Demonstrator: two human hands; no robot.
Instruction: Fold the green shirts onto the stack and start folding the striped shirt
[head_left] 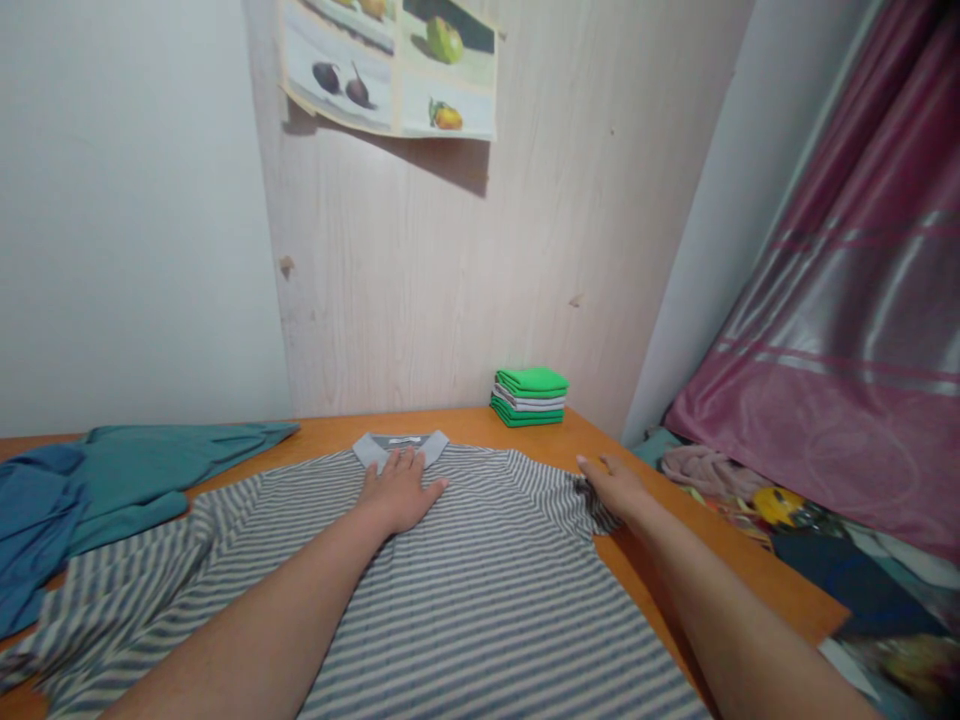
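A grey-and-white striped polo shirt (480, 590) lies spread on the orange-brown table (622, 590), its plain grey collar (367, 450) at the far end. Just below that collar, my left hand (401, 492) rests flat on the cloth with the fingers stretched out. At the right side, my right hand (615, 488) grips the end of the shirt's short sleeve (551, 485), which is bunched beside the palm. Some of the right fingers are hidden. The other sleeve (127, 580) lies loosely wrinkled at the left.
A neat stack of folded green and white cloths (529, 398) stands at the table's back right. Teal cloth (165, 465) and blue cloth (37, 530) lie at the left. Beyond the right edge are a pink curtain (840, 420) and piled fabrics (862, 580).
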